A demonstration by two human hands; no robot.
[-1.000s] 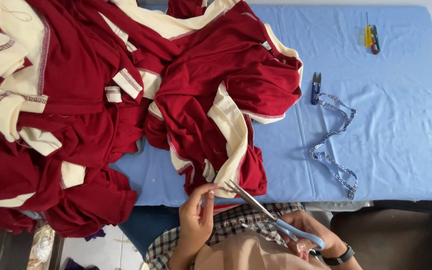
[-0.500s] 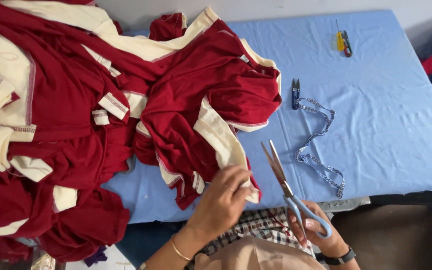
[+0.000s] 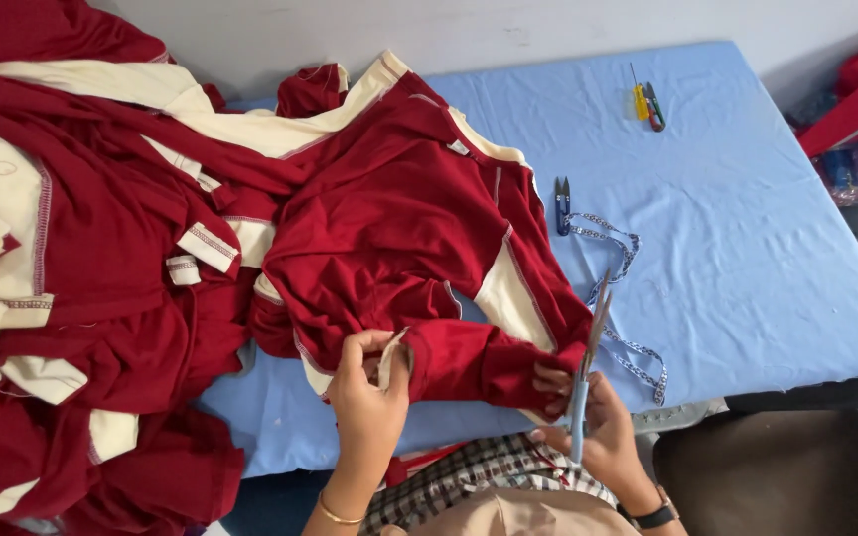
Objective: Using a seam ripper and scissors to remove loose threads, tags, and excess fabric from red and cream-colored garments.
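The left hand (image 3: 367, 392) pinches the cream hem of the maroon garment (image 3: 399, 248) at the near edge of the blue tabletop (image 3: 747, 248). The right hand (image 3: 598, 427) is closed around blue-handled scissors (image 3: 588, 367) while its fingertips press the sleeve. The upright blades, close to the fabric, could snag or nick it. A small white label (image 3: 459, 147) sits at the neckline. No packages or signs are legible.

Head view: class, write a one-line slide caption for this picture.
Left hand pinches the hem of a red-and-cream garment on a blue-covered table; right hand holds blue-handled scissors.
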